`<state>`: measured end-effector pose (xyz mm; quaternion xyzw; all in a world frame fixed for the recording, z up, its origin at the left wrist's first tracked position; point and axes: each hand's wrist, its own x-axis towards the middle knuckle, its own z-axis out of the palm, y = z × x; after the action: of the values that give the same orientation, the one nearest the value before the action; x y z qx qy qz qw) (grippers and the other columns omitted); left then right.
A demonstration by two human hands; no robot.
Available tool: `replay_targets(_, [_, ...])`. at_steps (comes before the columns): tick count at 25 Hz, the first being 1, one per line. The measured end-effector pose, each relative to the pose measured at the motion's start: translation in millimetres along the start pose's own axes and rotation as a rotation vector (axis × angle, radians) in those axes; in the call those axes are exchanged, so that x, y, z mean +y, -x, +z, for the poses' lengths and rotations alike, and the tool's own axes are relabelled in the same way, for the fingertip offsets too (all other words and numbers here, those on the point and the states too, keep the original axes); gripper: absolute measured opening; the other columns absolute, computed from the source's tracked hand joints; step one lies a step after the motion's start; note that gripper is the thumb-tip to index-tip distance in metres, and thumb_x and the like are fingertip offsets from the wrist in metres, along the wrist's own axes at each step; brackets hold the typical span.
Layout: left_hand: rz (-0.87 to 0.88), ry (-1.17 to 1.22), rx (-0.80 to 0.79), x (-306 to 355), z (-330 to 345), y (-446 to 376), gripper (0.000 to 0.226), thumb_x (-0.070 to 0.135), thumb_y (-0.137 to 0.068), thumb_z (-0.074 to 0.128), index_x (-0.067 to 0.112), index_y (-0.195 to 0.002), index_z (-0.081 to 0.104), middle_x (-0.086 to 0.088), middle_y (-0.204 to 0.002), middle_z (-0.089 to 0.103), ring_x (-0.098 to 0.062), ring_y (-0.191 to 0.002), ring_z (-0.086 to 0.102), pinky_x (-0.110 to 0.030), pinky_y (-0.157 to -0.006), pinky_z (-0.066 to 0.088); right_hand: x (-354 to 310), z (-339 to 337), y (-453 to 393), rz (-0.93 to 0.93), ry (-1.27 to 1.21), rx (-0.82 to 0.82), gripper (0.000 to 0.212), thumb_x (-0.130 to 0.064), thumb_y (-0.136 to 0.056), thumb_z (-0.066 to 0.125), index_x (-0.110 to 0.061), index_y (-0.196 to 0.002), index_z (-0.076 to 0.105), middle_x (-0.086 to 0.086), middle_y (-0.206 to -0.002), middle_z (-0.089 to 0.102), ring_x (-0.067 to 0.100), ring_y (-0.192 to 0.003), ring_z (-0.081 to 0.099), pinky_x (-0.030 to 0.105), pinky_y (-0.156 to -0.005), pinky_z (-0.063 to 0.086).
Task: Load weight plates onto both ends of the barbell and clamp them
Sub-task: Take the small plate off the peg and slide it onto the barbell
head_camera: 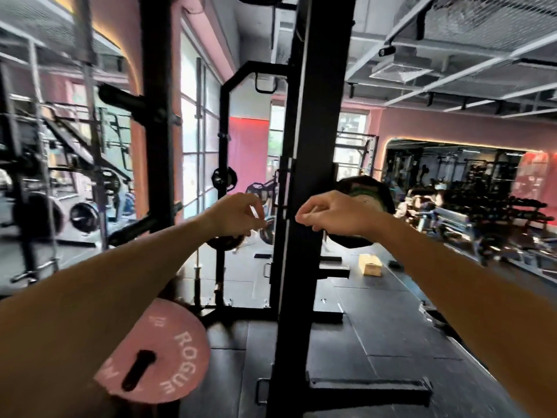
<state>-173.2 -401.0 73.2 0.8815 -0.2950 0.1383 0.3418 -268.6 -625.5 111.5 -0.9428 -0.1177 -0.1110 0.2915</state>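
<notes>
Both my arms reach forward on either side of a black rack upright (304, 206). My left hand (238, 215) hovers just left of the upright, with fingers loosely curled and nothing clearly in them. My right hand (331, 211) sits just right of the upright, curled the same way. A black plate with green marking (376, 191) hangs right behind my right hand. Another dark plate (226, 241) shows below my left hand. A pink plate marked ROGUE (168, 351) is low on the left under my left forearm, with a dark blurred shape at its centre. No clamp is visible.
A second black upright (156, 146) stands to the left. A bar (197, 176) is stored vertically by the window. The rack's base feet (370, 387) lie on the black rubber floor. A small cardboard box (370, 263) sits further back. Dumbbell racks (497, 212) line the right side.
</notes>
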Motion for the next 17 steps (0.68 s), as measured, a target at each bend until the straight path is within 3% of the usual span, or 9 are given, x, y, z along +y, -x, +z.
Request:
replay_targets(2, [-0.052, -0.014, 0.024, -24.1, -25.1, 16.8, 0.014, 0.014, -0.085, 0.078, 0.018, -0.08, 0.065, -0.008, -0.07, 0.073, -0.019, -0.055, 0.067, -0.02, -0.047, 0.049, -11.6, 22.8, -11.5, -0.014, -0.042, -0.027, 0.023, -0.03, -0.094, 0.07, -0.011, -0.105, 0.075, 0.006, -0.09, 0.074, 0.015, -0.084, 0.066, 0.007, -0.056, 0.044])
replay_targets(3, [-0.08, -0.015, 0.025, -38.5, -38.2, 26.0, 0.012, 0.015, -0.085, 0.077, 0.016, -0.082, 0.066, -0.005, -0.068, 0.072, -0.018, -0.055, 0.067, -0.019, -0.044, 0.048, -20.0, 36.7, -19.2, -0.018, -0.062, -0.053, 0.023, -0.031, -0.094, 0.07, -0.011, -0.106, 0.075, 0.004, -0.089, 0.073, 0.016, -0.084, 0.067, 0.006, -0.057, 0.046])
replay_targets(6, [-0.152, -0.028, 0.037, -83.8, -77.6, 55.7, 0.011, 0.018, -0.086, 0.076, 0.018, -0.083, 0.066, -0.003, -0.07, 0.072, -0.015, -0.056, 0.068, -0.024, -0.044, 0.049, -50.1, 83.7, -46.1, -0.033, -0.081, -0.123, 0.023, -0.036, -0.092, 0.071, -0.017, -0.105, 0.075, 0.007, -0.1, 0.077, 0.023, -0.091, 0.074, 0.026, -0.079, 0.057])
replay_targets(10, [-0.202, -0.081, 0.064, -148.0, -136.5, 96.7, 0.011, 0.02, -0.085, 0.076, 0.021, -0.083, 0.066, -0.006, -0.074, 0.075, -0.024, -0.064, 0.074, -0.027, -0.045, 0.054, -102.9, 156.8, -88.8, -0.056, -0.14, -0.171, 0.019, -0.033, -0.092, 0.071, -0.018, -0.103, 0.074, 0.012, -0.104, 0.077, 0.026, -0.094, 0.074, 0.029, -0.074, 0.056])
replay_targets(12, [-0.224, -0.104, 0.067, -187.1, -172.6, 113.5, 0.011, 0.02, -0.085, 0.076, 0.021, -0.083, 0.065, -0.005, -0.075, 0.076, -0.025, -0.065, 0.075, -0.028, -0.047, 0.055, -136.8, 192.7, -111.8, -0.067, -0.147, -0.183, 0.018, -0.032, -0.092, 0.071, -0.018, -0.103, 0.074, 0.012, -0.104, 0.077, 0.024, -0.09, 0.074, 0.023, -0.07, 0.054])
replay_targets(15, [-0.255, -0.105, 0.042, -242.5, -223.4, 125.2, 0.012, 0.019, -0.087, 0.075, 0.022, -0.084, 0.063, -0.004, -0.076, 0.075, -0.016, -0.06, 0.072, -0.023, -0.044, 0.052, -182.3, 234.1, -143.2, -0.07, -0.178, -0.182, 0.016, -0.03, -0.093, 0.071, -0.017, -0.102, 0.074, 0.011, -0.105, 0.077, 0.018, -0.084, 0.071, 0.021, -0.069, 0.053])
replay_targets(17, [-0.264, -0.088, 0.033, -268.0, -244.7, 124.6, 0.011, 0.02, -0.088, 0.075, 0.021, -0.087, 0.063, -0.005, -0.078, 0.075, -0.012, -0.059, 0.071, -0.02, -0.043, 0.05, -201.6, 251.3, -157.8, -0.067, -0.2, -0.167, 0.016, -0.028, -0.093, 0.07, -0.016, -0.103, 0.074, 0.013, -0.106, 0.077, 0.02, -0.087, 0.072, 0.026, -0.076, 0.058])
